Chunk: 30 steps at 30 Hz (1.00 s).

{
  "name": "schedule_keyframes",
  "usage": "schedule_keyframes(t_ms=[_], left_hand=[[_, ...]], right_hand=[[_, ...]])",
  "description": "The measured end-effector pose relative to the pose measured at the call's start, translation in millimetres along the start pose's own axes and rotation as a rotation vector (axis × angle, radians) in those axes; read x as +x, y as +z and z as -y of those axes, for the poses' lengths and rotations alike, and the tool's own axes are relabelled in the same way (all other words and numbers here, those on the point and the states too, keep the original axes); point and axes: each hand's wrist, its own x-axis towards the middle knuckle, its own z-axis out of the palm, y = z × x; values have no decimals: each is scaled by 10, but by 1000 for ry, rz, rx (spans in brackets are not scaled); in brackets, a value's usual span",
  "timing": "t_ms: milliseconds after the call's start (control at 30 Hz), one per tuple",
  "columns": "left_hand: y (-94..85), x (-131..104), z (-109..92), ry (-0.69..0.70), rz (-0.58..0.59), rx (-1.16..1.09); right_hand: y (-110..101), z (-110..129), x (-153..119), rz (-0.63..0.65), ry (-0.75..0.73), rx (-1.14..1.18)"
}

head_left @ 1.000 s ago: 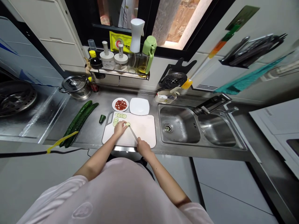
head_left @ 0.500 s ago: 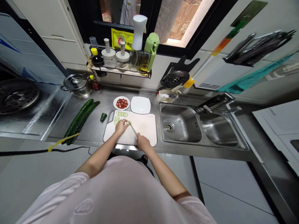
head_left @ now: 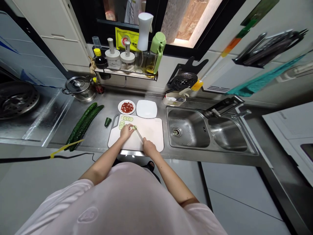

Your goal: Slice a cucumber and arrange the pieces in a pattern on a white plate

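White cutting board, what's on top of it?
Cucumber slices lie near its handle end. The left hand holds a cucumber piece; the right hand holds a knife over the board. Anything directly beneath the hands is hidden.

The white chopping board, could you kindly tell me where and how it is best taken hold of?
The white chopping board lies flat, so probably grip the grey handle at its left end, coming from the left above the nearby cucumber stub; the handle's open loop suits a hooked grip.
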Motion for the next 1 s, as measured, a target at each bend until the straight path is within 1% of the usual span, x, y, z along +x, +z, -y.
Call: schedule_keyframes(t_ms=[233,467,567,833,1000], left_hand=[[21,13,23,4,-7,13],[17,16,22,11,-10,12],[8,16,16,-3,4,20],[11,14,24,-5,7,17],[11,17,27,-2,7,15]], right_hand=[[-5,-5,-1,27,12,21],[17,-2,-9,11,0,24],[39,-19,-37,13,12,21],[47,-97,-180,77,36,30],[60,-89,-183,67,50,26]])
